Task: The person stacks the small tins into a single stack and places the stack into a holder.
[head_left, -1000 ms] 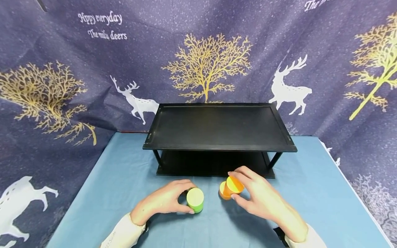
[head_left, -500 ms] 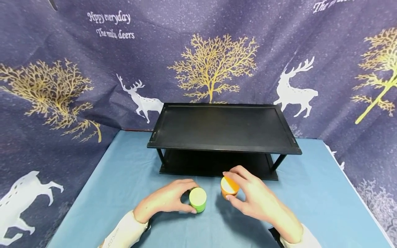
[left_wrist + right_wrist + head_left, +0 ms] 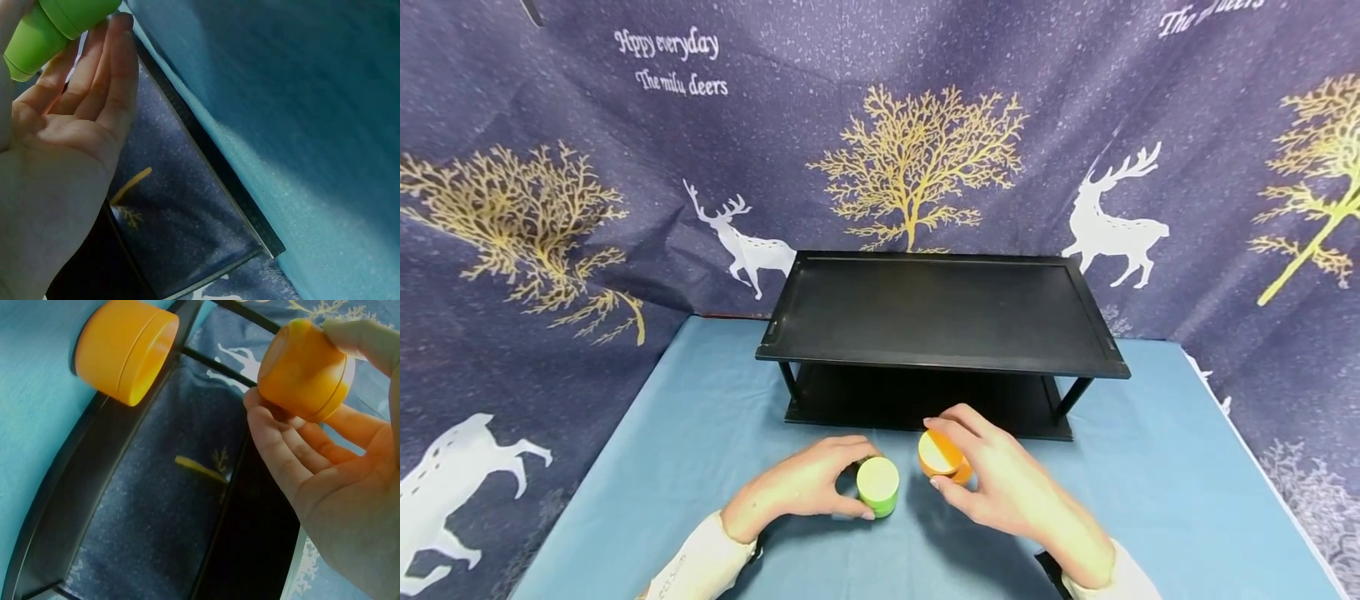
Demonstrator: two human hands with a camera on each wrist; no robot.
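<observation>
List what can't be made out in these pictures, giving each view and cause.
Head: most of the other orange cup, behind the right hand and held orange cup.
Head: the rear of the lower shelf board, under the upper board.
Head: part of the upper-right lettering, cut off by the top edge.
Left wrist: part of the green cup, also cut by the top edge.

Green object (image 3: 49, 32), cut off by the left wrist view's top edge

Left hand (image 3: 820, 482) curved in a grip, right hand (image 3: 1000, 477) pinching, both angled inward.
</observation>
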